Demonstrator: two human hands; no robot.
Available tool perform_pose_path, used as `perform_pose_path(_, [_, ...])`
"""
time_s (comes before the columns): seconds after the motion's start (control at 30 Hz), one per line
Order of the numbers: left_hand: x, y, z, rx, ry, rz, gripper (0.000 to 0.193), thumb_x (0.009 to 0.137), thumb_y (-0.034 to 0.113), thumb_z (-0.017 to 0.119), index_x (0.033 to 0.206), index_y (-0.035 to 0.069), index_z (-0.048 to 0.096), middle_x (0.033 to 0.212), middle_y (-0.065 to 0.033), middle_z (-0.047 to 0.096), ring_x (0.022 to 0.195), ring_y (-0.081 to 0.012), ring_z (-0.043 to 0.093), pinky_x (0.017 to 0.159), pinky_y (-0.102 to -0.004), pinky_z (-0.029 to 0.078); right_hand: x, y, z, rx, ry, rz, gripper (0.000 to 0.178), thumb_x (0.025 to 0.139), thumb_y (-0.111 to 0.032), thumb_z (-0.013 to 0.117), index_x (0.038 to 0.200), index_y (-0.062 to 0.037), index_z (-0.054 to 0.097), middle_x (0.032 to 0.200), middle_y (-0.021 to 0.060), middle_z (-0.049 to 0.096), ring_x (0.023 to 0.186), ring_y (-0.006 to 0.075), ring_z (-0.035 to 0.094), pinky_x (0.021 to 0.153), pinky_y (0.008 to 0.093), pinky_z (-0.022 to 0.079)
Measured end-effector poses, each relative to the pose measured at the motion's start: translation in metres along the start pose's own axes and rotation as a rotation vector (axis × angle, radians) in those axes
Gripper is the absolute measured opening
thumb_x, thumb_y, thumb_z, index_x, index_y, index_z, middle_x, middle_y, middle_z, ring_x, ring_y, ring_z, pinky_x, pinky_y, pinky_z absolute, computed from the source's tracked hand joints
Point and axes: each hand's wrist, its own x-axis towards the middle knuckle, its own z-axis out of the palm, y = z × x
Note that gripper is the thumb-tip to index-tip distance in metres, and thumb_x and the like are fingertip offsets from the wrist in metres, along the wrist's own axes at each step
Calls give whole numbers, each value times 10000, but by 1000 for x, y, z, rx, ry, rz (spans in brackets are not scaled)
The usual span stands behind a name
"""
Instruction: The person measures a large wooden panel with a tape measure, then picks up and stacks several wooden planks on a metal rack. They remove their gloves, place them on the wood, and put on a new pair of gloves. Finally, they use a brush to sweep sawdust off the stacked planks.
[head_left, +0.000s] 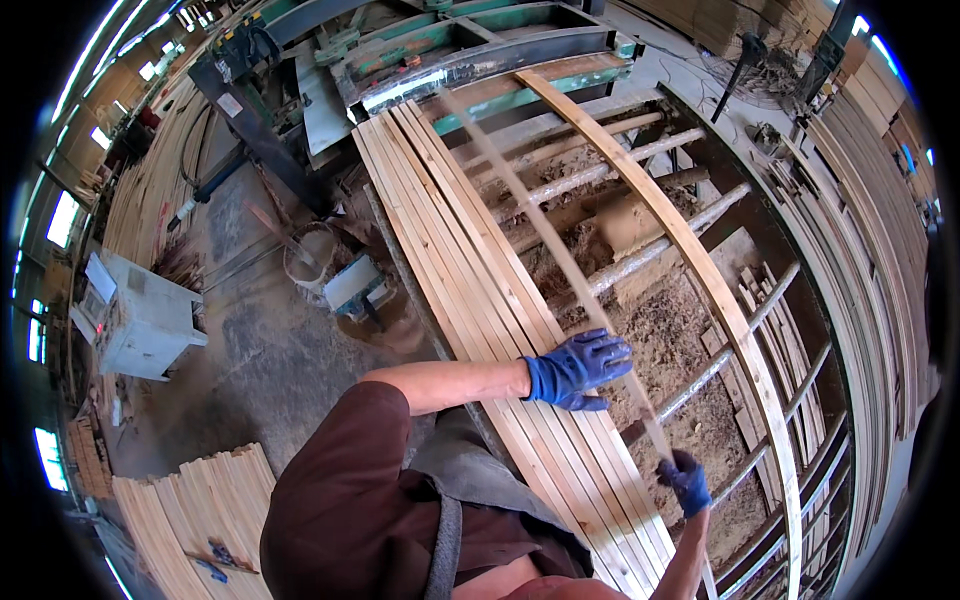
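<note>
My left hand (578,370), in a blue glove, reaches across a row of pale planed boards (480,290) lying side by side on a roller frame. Its fingers are stretched out, and their tips are at a thin wooden strip (545,228); whether they press on it I cannot tell. The near end of this strip is in my right hand (685,483), also blue-gloved, its fingers closed around the wood. The strip looks smeared by motion and slants away toward the machine. Farther right, a single longer board (690,245) lies across the rollers.
A green and dark metal machine (480,60) stands at the far end of the rollers (715,375). Sawdust and offcuts lie beneath them. To the left are a bucket (318,258), a pale cabinet (145,318) and a board stack (200,515). More long boards (860,250) are piled at right.
</note>
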Motion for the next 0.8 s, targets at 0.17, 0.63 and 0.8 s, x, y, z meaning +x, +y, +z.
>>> perform_pose_path(0.17, [-7, 1, -6, 35, 99, -35, 680, 852, 488, 591, 1339, 24, 490, 1396, -215, 450, 1305, -363, 436, 1102, -499, 326, -3, -19, 27, -928, 558, -410, 611, 676, -405, 804, 1135, -64, 589, 985, 202, 669, 881, 402, 648, 761, 474, 523])
perform_pose_path(0.63, [-154, 30, -83, 2, -190, -104, 883, 763, 597, 630, 1424, 50, 420, 1482, -201, 379, 1392, -341, 339, 1159, -482, 238, -58, -12, 67, -672, 567, -170, 340, 908, -353, 602, 786, -37, 634, 711, 187, 624, 658, 366, 602, 630, 450, 457])
perform_pose_path(0.8, [-160, 33, -68, -13, -169, -196, 1050, 625, 489, 769, 1486, 83, 328, 1526, -141, 327, 1433, -302, 282, 1173, -469, 211, -44, -1, 83, -706, 570, -128, 487, 1001, -436, 386, 851, -52, 645, 759, 193, 631, 720, 412, 597, 669, 482, 450])
